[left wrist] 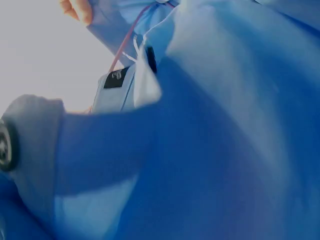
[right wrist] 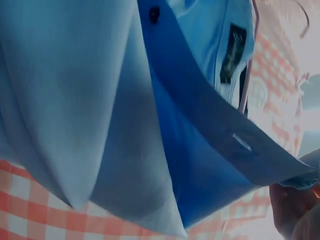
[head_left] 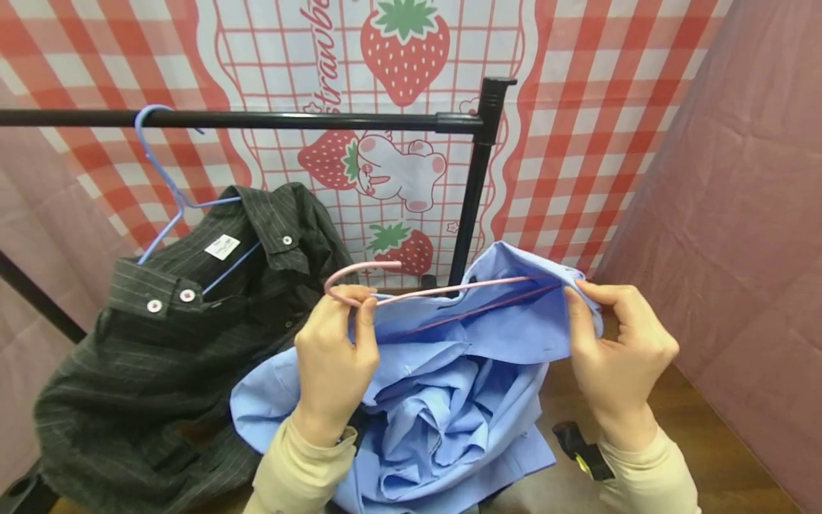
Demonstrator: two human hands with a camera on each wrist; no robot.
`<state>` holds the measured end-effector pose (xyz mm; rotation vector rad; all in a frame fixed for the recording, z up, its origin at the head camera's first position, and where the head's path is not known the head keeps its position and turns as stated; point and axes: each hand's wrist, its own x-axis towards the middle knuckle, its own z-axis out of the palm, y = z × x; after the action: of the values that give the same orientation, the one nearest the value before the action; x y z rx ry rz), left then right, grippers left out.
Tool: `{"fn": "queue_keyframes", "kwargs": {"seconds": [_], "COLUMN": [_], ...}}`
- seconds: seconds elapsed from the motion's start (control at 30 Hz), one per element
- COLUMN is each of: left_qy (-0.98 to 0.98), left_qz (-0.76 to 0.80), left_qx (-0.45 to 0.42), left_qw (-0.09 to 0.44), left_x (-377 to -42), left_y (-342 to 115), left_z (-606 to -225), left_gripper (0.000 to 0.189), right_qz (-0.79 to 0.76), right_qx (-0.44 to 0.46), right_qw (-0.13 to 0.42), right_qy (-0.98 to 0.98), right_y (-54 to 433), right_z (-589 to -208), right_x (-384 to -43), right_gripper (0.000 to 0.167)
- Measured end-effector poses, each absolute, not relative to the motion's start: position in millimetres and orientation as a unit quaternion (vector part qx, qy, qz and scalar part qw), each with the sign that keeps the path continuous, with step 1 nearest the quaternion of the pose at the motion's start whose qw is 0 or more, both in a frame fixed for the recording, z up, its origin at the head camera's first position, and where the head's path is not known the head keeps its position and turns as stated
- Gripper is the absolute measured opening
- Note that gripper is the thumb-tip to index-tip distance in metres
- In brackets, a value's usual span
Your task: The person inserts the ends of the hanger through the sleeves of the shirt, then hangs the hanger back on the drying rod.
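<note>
A light blue collared shirt (head_left: 449,435) hangs bunched between my two hands. Around the neck of a pink wire hanger (head_left: 443,289), just below its hook, my left hand (head_left: 334,357) closes its thumb and fingers. My right hand (head_left: 619,350) pinches the shirt's front edge between thumb and fingers, stretching it out to the right. One arm of the hanger runs inside the shirt toward that pinched edge. In the right wrist view, a dark neck label (right wrist: 234,54) and a buttonhole band (right wrist: 245,142) show on the shirt. Blue cloth fills most of the left wrist view.
A black clothes rail (head_left: 308,121) crosses behind my hands, ending at a post (head_left: 472,193). From it hangs a dark striped shirt (head_left: 167,364) on a blue hanger (head_left: 157,160), to the left. Red-checked strawberry cloth (head_left: 578,143) covers the back. Below lies a wooden surface (head_left: 719,457).
</note>
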<state>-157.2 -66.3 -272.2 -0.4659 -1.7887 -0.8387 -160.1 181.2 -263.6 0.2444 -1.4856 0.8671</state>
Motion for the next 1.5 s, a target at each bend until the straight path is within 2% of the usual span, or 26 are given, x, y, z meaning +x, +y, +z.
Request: {"fn": "queue_keyframes", "kwargs": {"seconds": [0.2,0.33,0.5,0.6,0.67,0.77,0.83,0.97,1.03,1.1,1.33,1.5], "left_qy": [-0.720,-0.713,-0.729,-0.741,-0.744,-0.744,-0.743,-0.745,-0.746,-0.744,-0.743,-0.745], "left_qz": [-0.340,-0.340,-0.368,-0.396,-0.409,-0.417,-0.417,-0.411,-0.415,-0.429,-0.426,-0.405], "left_qx": [-0.166,-0.168,-0.216,-0.246,-0.262,-0.284,-0.299,-0.328,-0.329,-0.322,-0.312,-0.310], "left_qw": [0.582,0.589,0.535,0.483,0.459,0.439,0.430,0.410,0.404,0.397,0.412,0.430], "left_x": [-147,-146,-153,-158,-160,-161,-161,-159,-159,-158,-159,-160], "left_y": [-52,-47,-53,-61,-65,-70,-72,-75,-75,-73,-66,-61], "left_z": [-267,-263,-260,-259,-260,-260,-259,-256,-255,-256,-253,-249], "left_gripper": [0.008,0.007,0.005,0.006,0.006,0.005,0.004,0.003,0.003,0.003,0.007,0.009], "right_qz": [0.329,0.315,0.297,0.275,0.280,0.306,0.312,0.253,0.214,0.186,0.148,0.136], "right_qx": [0.190,0.288,0.376,0.406,0.403,0.340,0.289,0.227,0.232,0.250,0.349,0.377], "right_qw": [0.661,0.647,0.590,0.544,0.537,0.559,0.555,0.459,0.413,0.398,0.432,0.417], "right_qy": [-0.647,-0.632,-0.650,-0.681,-0.686,-0.691,-0.715,-0.821,-0.855,-0.863,-0.818,-0.816], "right_y": [158,141,134,136,142,155,167,192,199,200,191,180], "right_z": [-275,-288,-287,-279,-275,-269,-266,-261,-262,-264,-258,-255], "right_x": [-149,-146,-141,-139,-141,-147,-151,-158,-158,-160,-162,-159], "right_gripper": [0.023,0.016,0.016,0.027,0.032,0.039,0.044,0.053,0.048,0.039,0.048,0.042]}}
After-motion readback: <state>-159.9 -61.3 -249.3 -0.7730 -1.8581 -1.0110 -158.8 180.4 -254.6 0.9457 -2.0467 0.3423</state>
